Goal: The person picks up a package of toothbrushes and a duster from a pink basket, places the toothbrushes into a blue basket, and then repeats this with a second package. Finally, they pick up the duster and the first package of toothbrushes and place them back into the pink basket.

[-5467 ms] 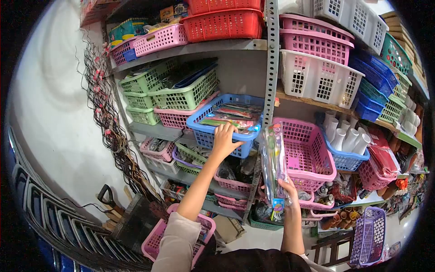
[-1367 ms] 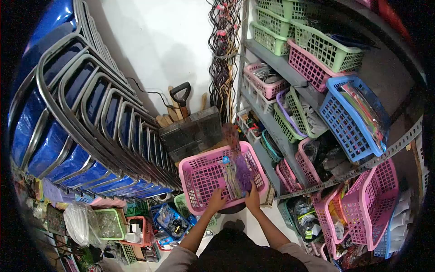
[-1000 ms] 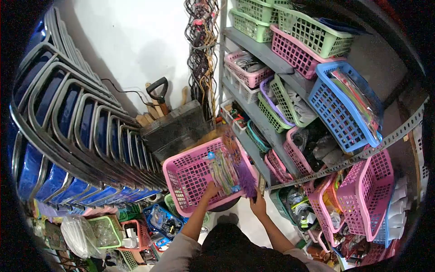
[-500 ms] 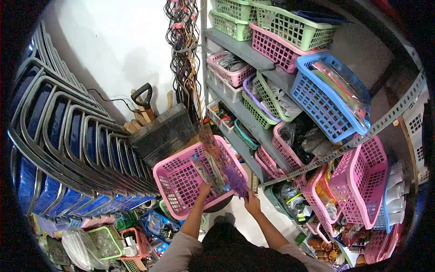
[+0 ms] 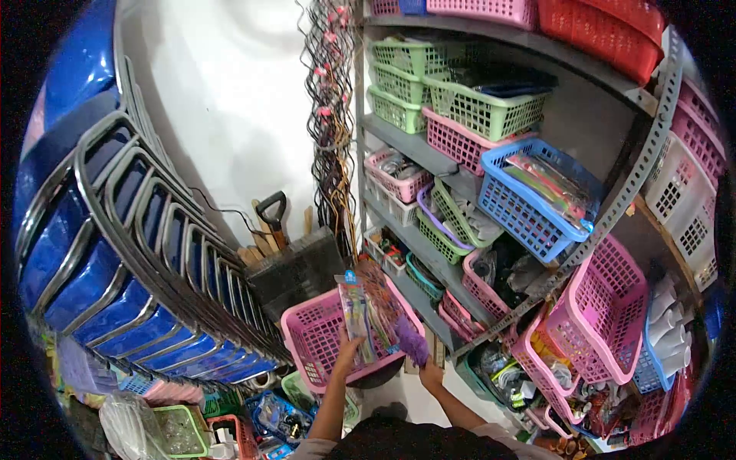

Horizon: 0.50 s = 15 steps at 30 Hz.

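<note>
A pink plastic basket [image 5: 307, 337] sits in front of me, its holes showing along the near wall. Over its right half, my left hand [image 5: 350, 349] is closed on a clear plastic packet [image 5: 356, 310] with long thin coloured items inside and a blue tab on top. My right hand [image 5: 431, 374] grips the lower end of a purple fluffy duster [image 5: 412, 341] at the basket's right rim. Reddish-brown feathery strands [image 5: 381, 287] lie between the packet and the duster, inside the basket.
Stacked blue chairs with metal frames [image 5: 153, 253] fill the left. On the right, a grey metal shelf [image 5: 418, 142] holds green and pink baskets and a blue basket [image 5: 529, 203]. A black-handled shovel [image 5: 291, 261] leans behind the pink basket. More filled baskets cover the floor.
The view has tilted up, showing more of the upper shelf. The packet in my left hand now stands more upright and shows its face. My right hand still has the purple duster.
</note>
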Each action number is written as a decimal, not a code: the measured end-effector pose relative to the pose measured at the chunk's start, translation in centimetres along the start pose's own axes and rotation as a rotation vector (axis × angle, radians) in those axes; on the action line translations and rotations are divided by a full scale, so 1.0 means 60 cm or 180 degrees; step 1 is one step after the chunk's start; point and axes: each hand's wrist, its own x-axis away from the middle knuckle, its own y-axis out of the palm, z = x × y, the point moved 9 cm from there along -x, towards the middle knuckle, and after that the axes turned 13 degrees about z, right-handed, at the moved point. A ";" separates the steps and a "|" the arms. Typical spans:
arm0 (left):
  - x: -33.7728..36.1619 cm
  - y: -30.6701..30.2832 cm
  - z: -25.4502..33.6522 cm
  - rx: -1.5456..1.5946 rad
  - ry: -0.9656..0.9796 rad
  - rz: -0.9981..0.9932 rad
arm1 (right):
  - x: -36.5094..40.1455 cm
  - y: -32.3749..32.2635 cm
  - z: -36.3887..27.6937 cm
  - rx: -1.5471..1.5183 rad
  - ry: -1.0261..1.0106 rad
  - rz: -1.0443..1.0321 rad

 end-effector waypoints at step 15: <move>0.055 0.088 0.223 0.1554 -0.0814 -0.1106 | -0.100 -0.243 -0.057 -0.0617 -0.0428 0.1354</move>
